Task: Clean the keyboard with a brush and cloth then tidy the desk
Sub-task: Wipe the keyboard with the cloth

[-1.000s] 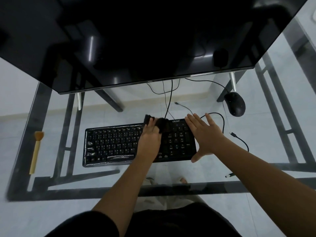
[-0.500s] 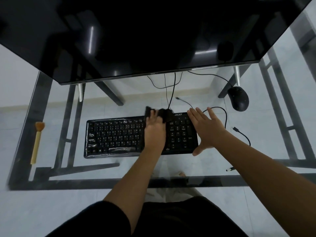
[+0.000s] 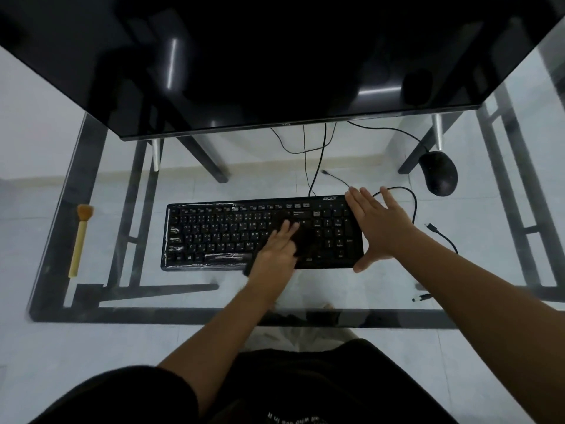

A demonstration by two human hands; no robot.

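Note:
A black keyboard [image 3: 220, 234] lies in the middle of the glass desk [image 3: 397, 289]. My left hand [image 3: 276, 252] presses a black cloth [image 3: 305, 240] flat against the keys, right of the keyboard's middle. The cloth is dark and hard to tell from the keys. My right hand [image 3: 379, 228] lies spread and flat over the keyboard's right end, holding nothing, thumb at the near corner. A brush [image 3: 80, 240] with a pale wooden handle and orange bristles rests on the desk far to the left, away from both hands.
A large dark monitor [image 3: 275, 62] overhangs the back of the desk. A black mouse [image 3: 438, 172] sits at the back right. Loose cables [image 3: 440, 237] trail right of the keyboard, and a small connector [image 3: 421, 298] lies near the front edge.
My left hand has dragged the cloth from the keyboard's far edge towards me, down across the keys. My right hand has stayed on the right end.

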